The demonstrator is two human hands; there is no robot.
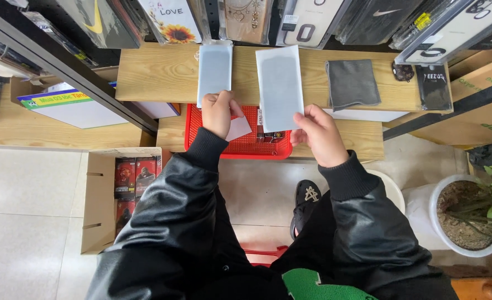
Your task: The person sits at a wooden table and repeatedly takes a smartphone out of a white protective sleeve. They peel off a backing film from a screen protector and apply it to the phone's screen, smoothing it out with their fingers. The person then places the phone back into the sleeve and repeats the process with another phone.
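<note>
Left hand (219, 114) is gripping a clear film sleeve (215, 71), right hand (319, 135) pinching a white sheet (280, 80) by its lower edge; edge-only contact should be keeping both clean.
</note>
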